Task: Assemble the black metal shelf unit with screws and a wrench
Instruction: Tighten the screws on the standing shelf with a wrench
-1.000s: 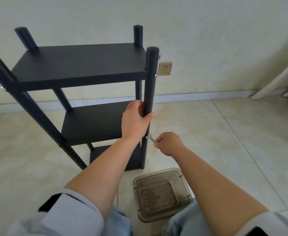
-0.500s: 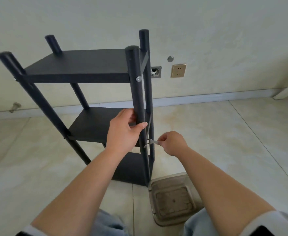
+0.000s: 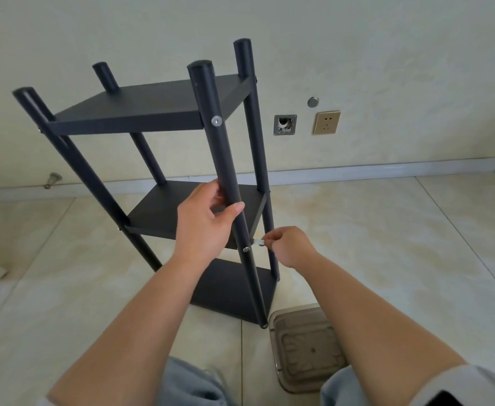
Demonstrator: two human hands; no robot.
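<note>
The black metal shelf unit [image 3: 140,112] stands on the tiled floor with three shelves between four round posts. My left hand [image 3: 205,227] grips the nearest post [image 3: 219,159] just above the middle shelf. My right hand [image 3: 287,244] pinches a small silver wrench [image 3: 258,242] beside that post, at the level of the middle shelf. A silver screw head [image 3: 217,121] shows on the post at the top shelf, and a smaller screw [image 3: 245,249] sits on it just left of the wrench tip.
A smoky clear plastic container [image 3: 307,347] lies on the floor by the shelf's nearest foot, between my knees. The wall behind carries a socket [image 3: 326,122] and an open wall box [image 3: 285,124]. A skirting board runs along the wall.
The shelf unit has turned, so the gripped post now faces me with its screws showing. Both hands have kept their holds on the post and the wrench.
</note>
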